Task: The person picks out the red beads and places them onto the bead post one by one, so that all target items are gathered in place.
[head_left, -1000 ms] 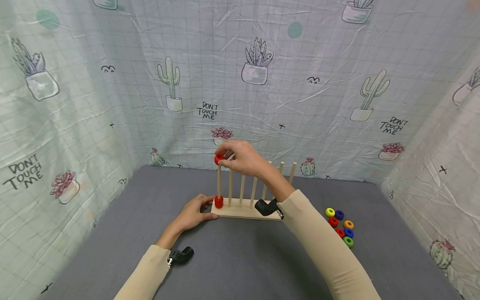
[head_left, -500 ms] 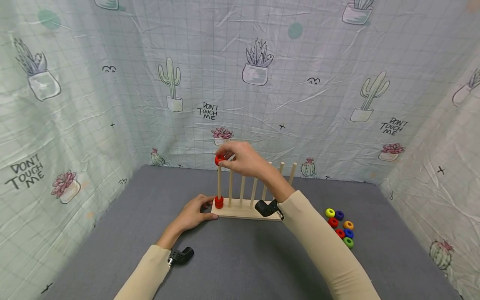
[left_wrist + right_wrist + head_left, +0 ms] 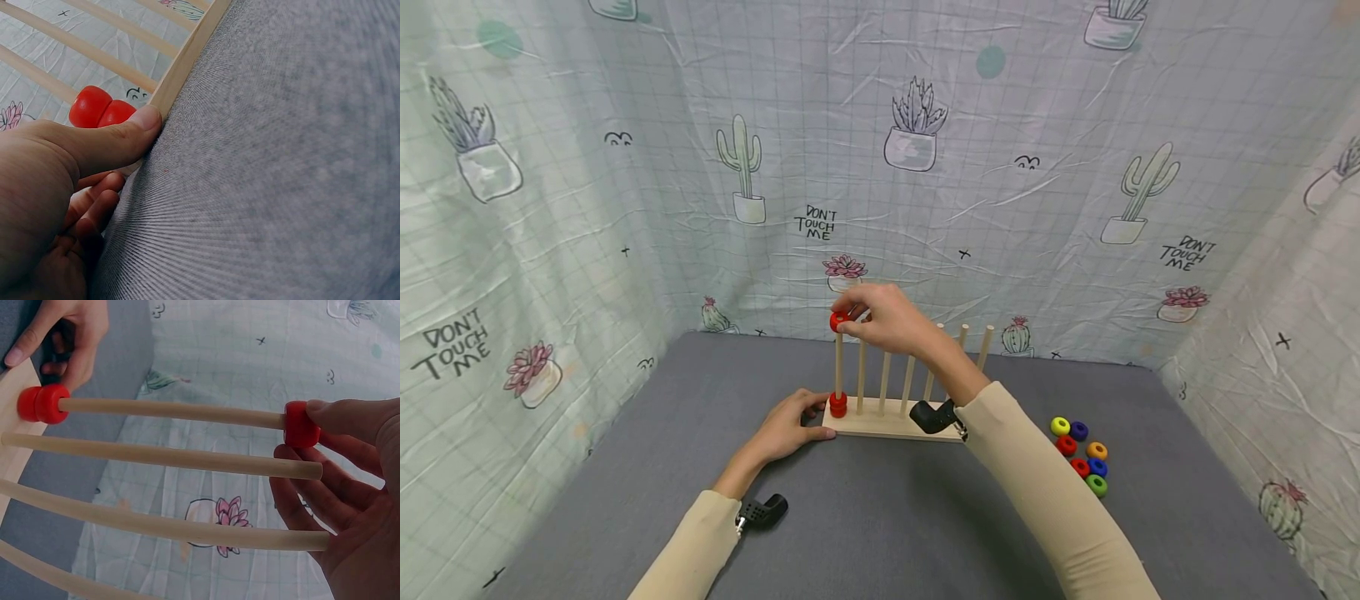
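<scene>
A wooden peg rack stands on the grey table, with a row of several upright pegs on a flat base. Two red beads are stacked at the foot of its leftmost peg. My right hand pinches another red bead between thumb and fingers at the top of that same peg; the peg's end is hidden in the bead. Low at the rack's left end, my left hand grips the base, its thumb against the front edge and its fingers behind.
Right of the rack lies a loose group of beads: yellow, dark blue, red, orange, blue and green. My right forearm crosses in front of the right-hand pegs. A patterned curtain hangs around the table.
</scene>
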`<action>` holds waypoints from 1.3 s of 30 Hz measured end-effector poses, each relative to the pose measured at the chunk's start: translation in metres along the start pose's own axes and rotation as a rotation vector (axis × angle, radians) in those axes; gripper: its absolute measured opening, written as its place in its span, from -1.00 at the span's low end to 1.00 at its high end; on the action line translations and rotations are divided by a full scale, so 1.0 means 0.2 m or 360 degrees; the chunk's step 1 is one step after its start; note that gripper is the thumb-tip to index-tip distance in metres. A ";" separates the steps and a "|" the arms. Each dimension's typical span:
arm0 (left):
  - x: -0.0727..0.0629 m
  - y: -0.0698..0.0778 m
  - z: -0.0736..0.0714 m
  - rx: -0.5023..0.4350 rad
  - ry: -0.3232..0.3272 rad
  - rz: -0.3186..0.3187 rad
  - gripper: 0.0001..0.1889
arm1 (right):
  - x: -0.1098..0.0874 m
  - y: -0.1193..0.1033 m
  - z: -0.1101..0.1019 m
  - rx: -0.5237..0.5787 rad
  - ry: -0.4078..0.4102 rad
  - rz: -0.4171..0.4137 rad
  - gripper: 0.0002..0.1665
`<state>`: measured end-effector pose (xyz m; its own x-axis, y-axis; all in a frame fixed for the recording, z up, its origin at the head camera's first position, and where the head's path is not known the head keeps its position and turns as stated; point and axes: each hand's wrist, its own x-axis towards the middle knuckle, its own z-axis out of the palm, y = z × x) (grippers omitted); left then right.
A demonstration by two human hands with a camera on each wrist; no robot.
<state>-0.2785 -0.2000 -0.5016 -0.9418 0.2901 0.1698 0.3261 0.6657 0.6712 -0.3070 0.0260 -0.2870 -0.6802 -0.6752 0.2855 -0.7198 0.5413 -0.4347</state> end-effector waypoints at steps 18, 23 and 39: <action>0.00 0.01 0.00 0.0005 -0.0003 -0.0012 -0.27 | 0.00 0.00 0.00 0.0035 -0.0010 -0.0003 -0.68; 0.00 0.01 -0.01 0.0007 0.0002 -0.0008 -0.26 | 0.00 0.00 0.00 0.0039 -0.0013 -0.0006 -0.68; 0.00 -0.01 0.00 0.0001 -0.0002 -0.0001 -0.26 | -0.05 0.01 -0.03 0.0045 0.0016 -0.0010 -0.68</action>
<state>-0.2786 -0.2008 -0.5025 -0.9418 0.2909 0.1684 0.3258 0.6664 0.6706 -0.3020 0.0364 -0.2859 -0.6771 -0.6734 0.2967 -0.7199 0.5227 -0.4566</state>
